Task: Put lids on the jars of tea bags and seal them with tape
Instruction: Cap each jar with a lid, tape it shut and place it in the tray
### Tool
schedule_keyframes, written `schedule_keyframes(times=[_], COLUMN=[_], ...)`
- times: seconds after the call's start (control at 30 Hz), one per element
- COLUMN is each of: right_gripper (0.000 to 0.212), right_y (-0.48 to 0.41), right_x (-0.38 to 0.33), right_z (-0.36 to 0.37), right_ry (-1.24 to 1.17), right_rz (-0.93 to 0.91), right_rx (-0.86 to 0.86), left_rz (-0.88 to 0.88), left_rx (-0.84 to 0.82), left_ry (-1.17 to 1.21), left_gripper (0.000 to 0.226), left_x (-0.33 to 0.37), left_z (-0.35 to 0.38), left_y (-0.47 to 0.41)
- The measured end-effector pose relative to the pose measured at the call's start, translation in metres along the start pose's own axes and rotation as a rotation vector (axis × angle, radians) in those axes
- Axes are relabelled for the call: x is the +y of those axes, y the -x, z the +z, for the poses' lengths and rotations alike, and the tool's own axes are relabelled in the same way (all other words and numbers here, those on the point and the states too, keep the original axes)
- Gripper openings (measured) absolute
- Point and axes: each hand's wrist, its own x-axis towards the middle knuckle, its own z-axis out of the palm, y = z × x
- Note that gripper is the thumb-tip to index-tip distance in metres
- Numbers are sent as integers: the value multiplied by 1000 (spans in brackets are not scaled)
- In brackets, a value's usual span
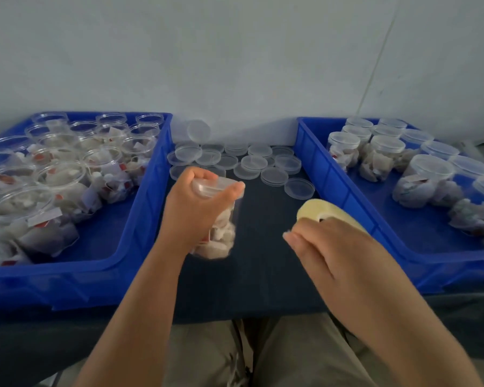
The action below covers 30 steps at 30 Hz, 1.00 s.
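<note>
The left grip clasps the lidded clear plastic jar of tea bags above the dark bench, presumably steadying it for sealing; the right grip holds the pale yellow tape roll.

Small hand-packing workstation. Evidence: dark-covered table against bare pale wall; blue crate of open tea-bag jars left of the left grip; second crate of lidded jars right of the right grip; loose lids beyond both.
</note>
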Motion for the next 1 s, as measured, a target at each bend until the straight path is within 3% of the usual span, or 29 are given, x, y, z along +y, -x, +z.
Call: schedule_keyframes(times=[0.13,0.23,0.3,0.4,0.5,0.7,0.77,0.87,0.93,1.0], right_gripper=[28,27,56,30,31,38,47,67,81,84], right_y=[-52,-76,-79,-82,-78,-76,-73,-69,-68,-68], right_x=[28,44,53,56,61,65,60,41,25,16], right_z=[54,89,109,122,143,157,151,136,124,117], right_ry=[103,121,172,160,251,240,59,-507,-693,-721], right_rz=[61,123,103,99,35,74,90,141,110,68], right_rx=[4,-119,-196,-208,-206,-184,-93,137,52,-54], left_rz=[-31,-31,-30,-52,-74,-93,-82,-59,-68,-73], left_rx=[-26,-28,-31,-49,-66,-78,-83,-83,-93,-120], left_ry=[110,120,114,138,163,186,183,178,210,243], left_gripper=[59,58,56,55,55,57,59,59,61,62], left_x=[-3,-7,-9,-11,-13,-19,-19,-17,-14,-14], left_z=[6,9,10,11,11,11,11,12,13,13], left_y=[20,26,28,30,31,35,36,39,43,45])
